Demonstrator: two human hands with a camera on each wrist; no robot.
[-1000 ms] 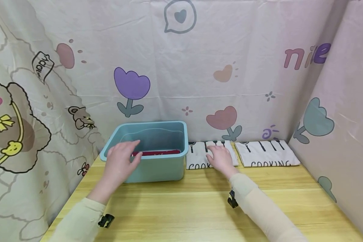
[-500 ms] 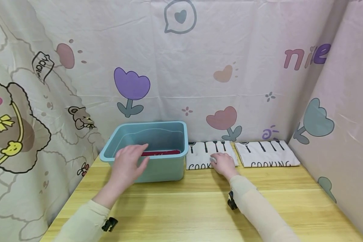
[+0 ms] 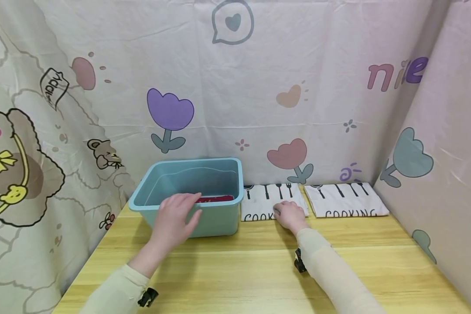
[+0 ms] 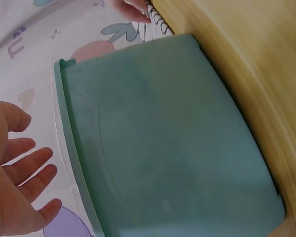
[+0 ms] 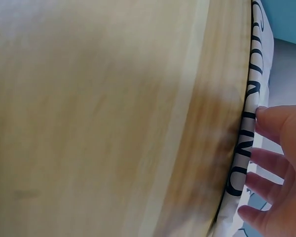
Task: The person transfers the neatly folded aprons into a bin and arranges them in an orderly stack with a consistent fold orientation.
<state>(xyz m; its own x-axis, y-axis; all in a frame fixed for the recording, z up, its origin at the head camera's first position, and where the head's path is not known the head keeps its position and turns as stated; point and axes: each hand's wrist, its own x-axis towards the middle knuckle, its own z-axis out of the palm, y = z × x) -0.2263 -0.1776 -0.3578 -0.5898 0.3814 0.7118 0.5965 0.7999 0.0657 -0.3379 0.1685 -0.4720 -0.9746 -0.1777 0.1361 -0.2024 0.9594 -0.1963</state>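
My left hand (image 3: 174,222) is in front of the blue plastic bin (image 3: 220,220), its fingers spread and relaxed near the front rim. The left wrist view shows nothing between the fingers of that hand (image 4: 19,173), beside the bin's outer wall (image 4: 167,133). To the right of the bin lies a folded white cloth (image 3: 255,204) printed with black cutlery and lettering. My right hand (image 3: 290,216) rests over its front right part. Seen from the right wrist, the fingertips and thumb of this hand (image 5: 286,153) touch the cloth (image 5: 244,143) near its lettered folded edge, loosely bent.
Another folded white cloth (image 3: 347,201) with the same print lies to the right. Inside the bin shows something dark red (image 3: 220,199), partly hidden by the front rim. Printed curtains (image 3: 227,96) stand behind and beside the wooden table (image 3: 239,274).
My left hand has moved right and slightly down along the bin's front. The right hand has lowered onto the cloth and drawn slightly toward its front edge.
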